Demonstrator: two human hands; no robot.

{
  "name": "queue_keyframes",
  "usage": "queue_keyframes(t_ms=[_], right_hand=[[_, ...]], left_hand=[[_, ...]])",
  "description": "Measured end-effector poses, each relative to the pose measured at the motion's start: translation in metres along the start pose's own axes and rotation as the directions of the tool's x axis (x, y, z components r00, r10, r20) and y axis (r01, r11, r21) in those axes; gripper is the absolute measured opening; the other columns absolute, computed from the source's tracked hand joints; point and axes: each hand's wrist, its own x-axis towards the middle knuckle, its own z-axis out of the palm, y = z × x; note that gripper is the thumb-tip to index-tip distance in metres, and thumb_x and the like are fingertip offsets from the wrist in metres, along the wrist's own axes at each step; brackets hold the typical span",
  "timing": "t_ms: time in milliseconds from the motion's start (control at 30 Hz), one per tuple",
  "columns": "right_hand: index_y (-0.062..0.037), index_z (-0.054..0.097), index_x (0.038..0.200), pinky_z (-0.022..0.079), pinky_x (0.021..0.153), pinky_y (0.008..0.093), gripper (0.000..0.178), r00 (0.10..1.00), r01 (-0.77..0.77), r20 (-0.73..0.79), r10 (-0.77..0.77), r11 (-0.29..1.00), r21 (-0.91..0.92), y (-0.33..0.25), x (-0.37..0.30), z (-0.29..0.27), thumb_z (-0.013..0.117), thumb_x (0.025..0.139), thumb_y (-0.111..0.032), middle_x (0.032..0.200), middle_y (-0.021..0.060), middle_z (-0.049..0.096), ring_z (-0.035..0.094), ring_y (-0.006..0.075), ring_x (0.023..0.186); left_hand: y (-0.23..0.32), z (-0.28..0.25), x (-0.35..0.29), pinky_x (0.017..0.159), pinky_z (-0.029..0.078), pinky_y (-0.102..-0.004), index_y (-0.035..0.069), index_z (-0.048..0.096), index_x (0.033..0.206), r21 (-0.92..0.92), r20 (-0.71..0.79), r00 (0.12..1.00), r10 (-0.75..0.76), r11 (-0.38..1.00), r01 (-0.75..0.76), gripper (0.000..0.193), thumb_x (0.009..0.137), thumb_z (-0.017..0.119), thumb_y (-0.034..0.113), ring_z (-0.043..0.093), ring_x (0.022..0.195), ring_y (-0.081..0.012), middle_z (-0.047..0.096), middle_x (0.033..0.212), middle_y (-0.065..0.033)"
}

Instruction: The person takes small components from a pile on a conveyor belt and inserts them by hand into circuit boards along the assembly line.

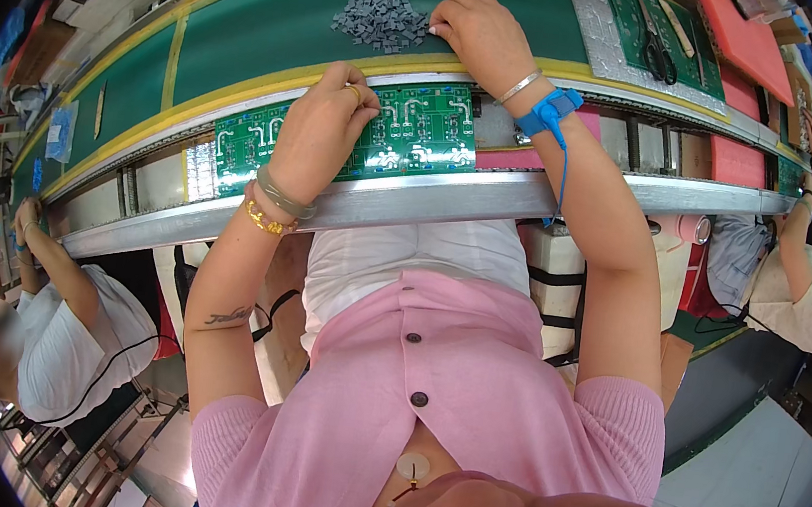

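Note:
A long green circuit board [429,136] with white traces and silvery pads lies in the metal-edged rail in front of me. My left hand [325,129] is over its middle, fingers drawn together in a pinch; what they hold, if anything, is hidden. Farther back, a pile of small grey square parts [377,20] is spread on the green work surface [251,31]. At the pile's right edge is my right hand [485,42], thumb and fingers closed at the loose pieces. I cannot make out what is between them. A blue wrist strap [549,113] circles my right wrist.
Black-handled scissors [657,57] and a cutter-like tool [677,29] lie on a green board at the far right. A silver rail [402,200] runs along the near side. Co-workers sit left [85,347] and right [805,269], their hands at the same line.

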Motion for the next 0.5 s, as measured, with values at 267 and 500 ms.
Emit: queue_keyframes(t_ms=[267,500], right_hand=[[-0.0103,0.064,0.088,0.048,0.069,0.0383,0.011,0.988,-0.009,-0.153,0.03,0.991,0.136,0.009,-0.003,0.0,0.06,0.082,-0.018,0.079,0.0059,0.063,0.058,0.0263,0.079],[-0.0103,0.064,0.09,0.048,0.07,0.0394,0.011,0.988,-0.138,-0.045,0.148,0.976,0.165,-0.001,0.0,-0.012,0.06,0.082,-0.017,0.08,0.0072,0.064,0.058,0.0277,0.08]], left_hand=[[0.003,0.006,0.004,0.068,0.045,-0.0359,0.001,0.061,0.081,0.112,0.021,0.999,0.026,0.993,-0.028,0.007,0.077,0.062,0.006,0.057,0.078,-0.028,0.053,0.093,-0.0088],[0.003,0.005,0.0,0.069,0.045,-0.0365,0.001,0.062,0.081,0.145,0.029,0.999,0.023,0.989,-0.027,0.008,0.076,0.062,0.007,0.056,0.08,-0.0282,0.054,0.093,-0.0086]])
